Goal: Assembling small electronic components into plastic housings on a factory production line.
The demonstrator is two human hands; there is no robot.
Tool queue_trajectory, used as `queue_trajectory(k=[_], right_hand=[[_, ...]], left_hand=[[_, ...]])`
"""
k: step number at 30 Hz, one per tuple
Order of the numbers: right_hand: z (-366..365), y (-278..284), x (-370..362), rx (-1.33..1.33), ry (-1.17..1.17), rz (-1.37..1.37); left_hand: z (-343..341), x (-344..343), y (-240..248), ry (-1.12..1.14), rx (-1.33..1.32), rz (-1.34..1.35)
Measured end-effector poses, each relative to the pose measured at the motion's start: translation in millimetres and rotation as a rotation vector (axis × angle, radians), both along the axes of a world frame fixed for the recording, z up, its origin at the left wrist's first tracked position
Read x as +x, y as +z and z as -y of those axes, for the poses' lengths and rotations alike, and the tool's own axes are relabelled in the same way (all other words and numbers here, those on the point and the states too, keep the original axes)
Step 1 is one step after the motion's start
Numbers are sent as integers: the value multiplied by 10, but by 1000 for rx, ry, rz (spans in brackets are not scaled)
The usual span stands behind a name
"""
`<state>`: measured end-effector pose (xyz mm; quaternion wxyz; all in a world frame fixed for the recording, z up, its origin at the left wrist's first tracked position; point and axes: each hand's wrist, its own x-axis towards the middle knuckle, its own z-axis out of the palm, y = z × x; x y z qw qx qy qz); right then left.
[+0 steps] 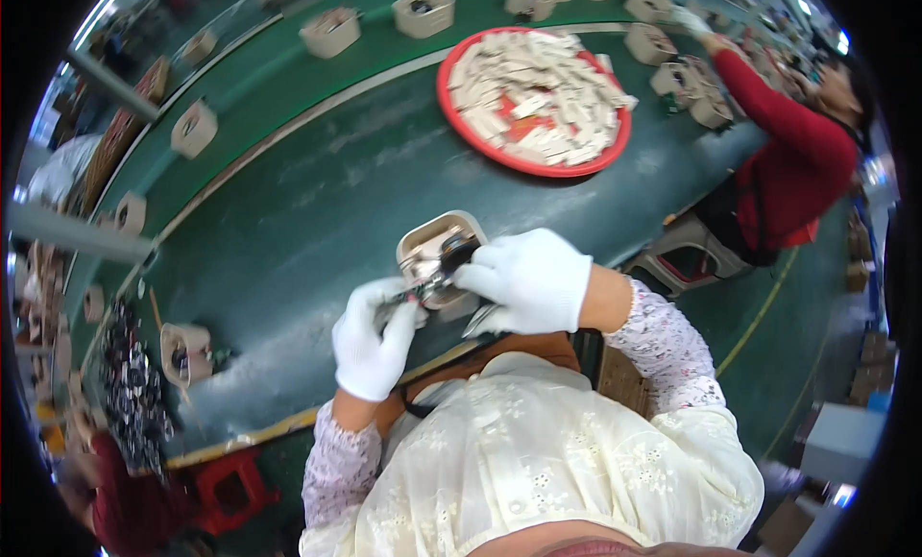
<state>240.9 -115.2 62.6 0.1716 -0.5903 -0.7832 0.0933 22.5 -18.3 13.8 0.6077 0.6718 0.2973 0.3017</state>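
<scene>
Pinching with the fingers of the left hand [372,346], at seven o'clock of an open beige plastic housing [419,234], a small blurred part [417,295]; clamping with the fingers of the right hand [538,280], at four o'clock, a black round component [459,254]. Probably midway through fitting parts inside; calls for a firm left pinch and careful seating. As for the housing, sits on the green workbench [317,240] at twelve o'clock from the torso [538,451], round-cornered, pale-walled, contents too smeared to tell apart

Free tabletop [288,221] stretches left of the beige tub [413,232]; a red basin [445,91] (heaped high) blocks passage ahead-right.
</scene>
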Motion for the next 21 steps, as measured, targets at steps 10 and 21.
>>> queue_trajectory(k=[10, 21], right_hand=[[-41, -54, -26, 142, -160, -300], [80, 29, 11, -54, -43, 145]], left_hand=[[-163, 215, 109, -242, 813, -148], [-123, 264, 64, -325, 968, -238]])
